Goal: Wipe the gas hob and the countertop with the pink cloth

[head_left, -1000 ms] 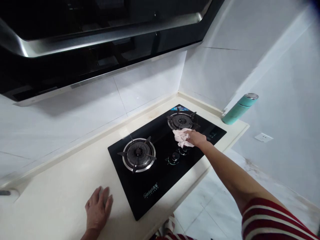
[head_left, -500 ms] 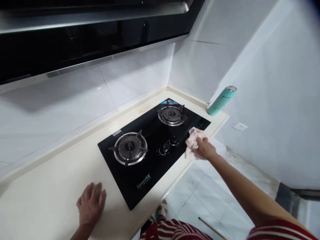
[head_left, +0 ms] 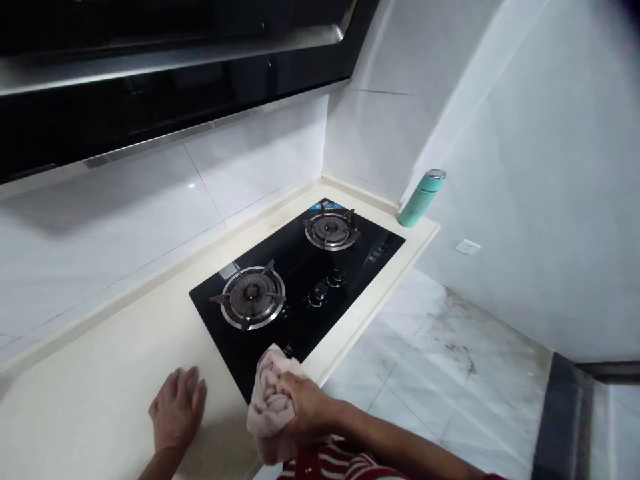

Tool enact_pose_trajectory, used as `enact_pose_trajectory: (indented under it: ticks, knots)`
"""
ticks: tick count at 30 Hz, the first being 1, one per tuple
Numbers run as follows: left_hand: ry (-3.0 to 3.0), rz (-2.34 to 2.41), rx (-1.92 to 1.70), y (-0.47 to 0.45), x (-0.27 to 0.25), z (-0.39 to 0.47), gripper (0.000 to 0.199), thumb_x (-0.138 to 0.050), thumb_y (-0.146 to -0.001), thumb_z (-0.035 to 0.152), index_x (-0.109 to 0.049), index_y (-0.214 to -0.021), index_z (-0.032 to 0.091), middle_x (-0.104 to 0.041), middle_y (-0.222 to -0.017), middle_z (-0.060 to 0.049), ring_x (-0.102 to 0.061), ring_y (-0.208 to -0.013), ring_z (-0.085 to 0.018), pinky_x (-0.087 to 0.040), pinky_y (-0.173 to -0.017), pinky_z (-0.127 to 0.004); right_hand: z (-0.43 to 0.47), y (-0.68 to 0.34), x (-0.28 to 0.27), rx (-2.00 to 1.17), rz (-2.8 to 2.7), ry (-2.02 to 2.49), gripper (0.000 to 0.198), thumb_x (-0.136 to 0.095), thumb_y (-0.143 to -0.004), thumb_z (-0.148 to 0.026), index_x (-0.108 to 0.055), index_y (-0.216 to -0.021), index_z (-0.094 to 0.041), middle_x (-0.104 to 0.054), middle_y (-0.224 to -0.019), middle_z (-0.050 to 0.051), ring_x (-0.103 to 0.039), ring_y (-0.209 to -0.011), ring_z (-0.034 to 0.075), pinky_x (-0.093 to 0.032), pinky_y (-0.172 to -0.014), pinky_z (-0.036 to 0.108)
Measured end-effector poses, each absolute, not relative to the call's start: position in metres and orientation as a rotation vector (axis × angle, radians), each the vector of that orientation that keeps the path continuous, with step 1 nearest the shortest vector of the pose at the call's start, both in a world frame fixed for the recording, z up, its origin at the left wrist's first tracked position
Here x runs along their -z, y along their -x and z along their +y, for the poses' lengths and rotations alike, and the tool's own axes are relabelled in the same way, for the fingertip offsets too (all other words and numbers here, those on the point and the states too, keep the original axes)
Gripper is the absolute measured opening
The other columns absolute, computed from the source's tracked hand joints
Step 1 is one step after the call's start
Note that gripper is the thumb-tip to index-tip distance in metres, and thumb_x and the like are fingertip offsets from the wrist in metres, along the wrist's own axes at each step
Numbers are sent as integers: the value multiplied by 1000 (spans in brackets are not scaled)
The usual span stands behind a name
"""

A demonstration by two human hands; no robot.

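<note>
My right hand (head_left: 307,403) is closed round a crumpled pale pink cloth (head_left: 273,400) at the near left corner of the black gas stove (head_left: 295,327). The cloth covers that corner and part of the printed lettering. My left hand (head_left: 176,410) lies on the cream countertop (head_left: 125,360) left of the stove, fingers stretched out and holding nothing. Two burners are set in the glass, a left one (head_left: 253,297) and a far one (head_left: 331,228), each with a pan support. Two control knobs (head_left: 319,292) sit toward the front edge.
A teal bottle (head_left: 420,200) stands at the counter's far right corner. Low overhead hangs a black range hood (head_left: 200,93). A wall socket (head_left: 468,247) is on the right wall. The tiled floor (head_left: 415,360) lies beyond the counter's front edge.
My right hand has carried the cloth from the stove's right front edge leftward and nearer, to the near left corner. My left hand stays on the countertop. The view has shifted slightly.
</note>
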State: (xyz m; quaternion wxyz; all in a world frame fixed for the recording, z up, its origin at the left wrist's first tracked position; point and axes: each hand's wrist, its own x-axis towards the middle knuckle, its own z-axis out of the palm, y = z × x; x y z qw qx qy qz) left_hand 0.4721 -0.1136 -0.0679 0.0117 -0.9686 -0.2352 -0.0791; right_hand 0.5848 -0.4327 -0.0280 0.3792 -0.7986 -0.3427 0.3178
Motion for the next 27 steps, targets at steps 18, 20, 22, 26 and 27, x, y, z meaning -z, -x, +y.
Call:
enact_pose_trajectory:
  ticks: [18, 20, 22, 26, 27]
  knots:
    - [3011, -737, 268, -472, 69, -114, 45, -37, -99, 47, -59, -131, 25, -49, -144, -13, -44, -133, -29, -35, -106, -49, -461, -682, 34, -153, -441, 2561, 67, -56, -86, -63, -45, -146, -35, -35, -155, 12, -36, -136, 39, -32, -105, 62]
    - [3009, -739, 263, -472, 68, -114, 45, -37, -99, 47, -59, -132, 25, -49, -144, -14, -44, -133, -29, -35, -106, -49, -432, -672, 36, -214, -476, 2642, 78, -65, -79, -67, -44, -147, -35, -24, -160, 14, -23, -142, 46, -23, -108, 66]
    - [3012, -744, 262, -473, 68, -115, 46, -36, -99, 46, -59, -131, 24, -49, -144, -14, -44, -133, -29, -35, -105, -49, -410, -662, 37, -234, -582, 2652, 84, -71, -72, -69, -48, -144, -34, -21, -162, 15, -13, -145, 49, -15, -109, 69]
    - [3017, -752, 243, -473, 66, -115, 48, -33, -99, 48, -59, -131, 23, -49, -144, -14, -44, -134, -29, -35, -106, -50, -395, -638, 37, -271, -876, 2574, 86, -75, -67, -70, -51, -140, -31, -25, -160, 15, -6, -146, 49, -5, -111, 69]
    - [3021, -757, 234, -473, 66, -114, 48, -33, -99, 48, -58, -131, 24, -49, -144, -14, -43, -134, -29, -35, -106, -50, -395, -632, 37, -284, -940, 2542, 82, -74, -69, -68, -52, -139, -30, -27, -158, 15, -8, -146, 48, -5, -112, 68]
